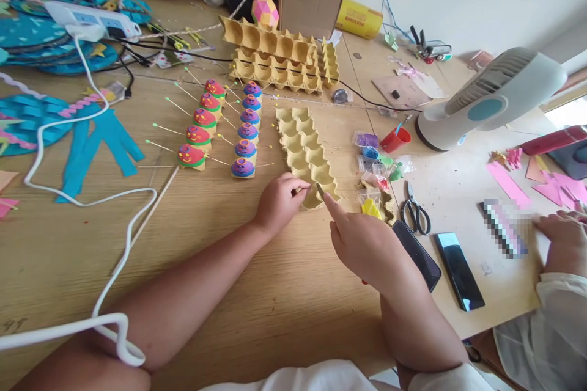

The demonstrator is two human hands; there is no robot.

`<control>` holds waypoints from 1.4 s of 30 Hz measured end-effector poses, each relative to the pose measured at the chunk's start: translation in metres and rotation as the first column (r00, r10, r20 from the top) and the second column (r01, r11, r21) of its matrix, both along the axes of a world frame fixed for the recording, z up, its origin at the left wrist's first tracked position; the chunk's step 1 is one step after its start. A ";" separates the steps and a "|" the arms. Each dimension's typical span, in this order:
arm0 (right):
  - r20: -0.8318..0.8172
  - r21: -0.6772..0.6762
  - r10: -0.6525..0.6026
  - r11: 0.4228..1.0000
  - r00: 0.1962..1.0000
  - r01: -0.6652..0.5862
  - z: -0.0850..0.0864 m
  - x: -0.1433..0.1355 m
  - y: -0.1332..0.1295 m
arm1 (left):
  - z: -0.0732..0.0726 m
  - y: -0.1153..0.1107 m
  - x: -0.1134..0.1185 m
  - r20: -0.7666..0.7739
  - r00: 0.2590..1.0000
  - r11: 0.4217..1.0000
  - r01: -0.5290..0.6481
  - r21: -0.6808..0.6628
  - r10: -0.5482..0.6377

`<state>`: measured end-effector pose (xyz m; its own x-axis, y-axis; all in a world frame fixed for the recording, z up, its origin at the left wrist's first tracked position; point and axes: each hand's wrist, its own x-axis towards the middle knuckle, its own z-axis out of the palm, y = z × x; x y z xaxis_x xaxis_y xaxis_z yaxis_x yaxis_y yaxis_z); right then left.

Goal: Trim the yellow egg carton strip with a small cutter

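A tan egg carton [302,140] with two rows of cups lies on the wooden table in front of me. At its near left corner, my left hand [283,200] pinches the carton's edge between thumb and fingers. My right hand [358,238] is closed round a small tool [320,189], its index finger stretched along it. The dark tip of that tool touches the carton's near cups; its handle is mostly hidden in my palm. To the left stand two painted carton strips, one red and green [202,122], one purple and blue [247,131].
More cartons [275,67] lie at the back. On the right are a white fan [486,98], a red cup [395,139], black scissors [415,211] and two phones [458,272]. A white cable [132,220] crosses the left side. Another person's hand [562,235] rests at the right edge.
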<state>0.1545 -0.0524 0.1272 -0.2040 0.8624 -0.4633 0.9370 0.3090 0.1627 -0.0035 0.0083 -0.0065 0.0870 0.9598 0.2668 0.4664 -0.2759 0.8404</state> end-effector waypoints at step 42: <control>0.016 0.084 0.007 0.996 1.000 -0.008 -0.014 -0.009 0.001 | -0.001 0.000 0.000 -0.014 1.000 1.000 0.008 0.002 -0.008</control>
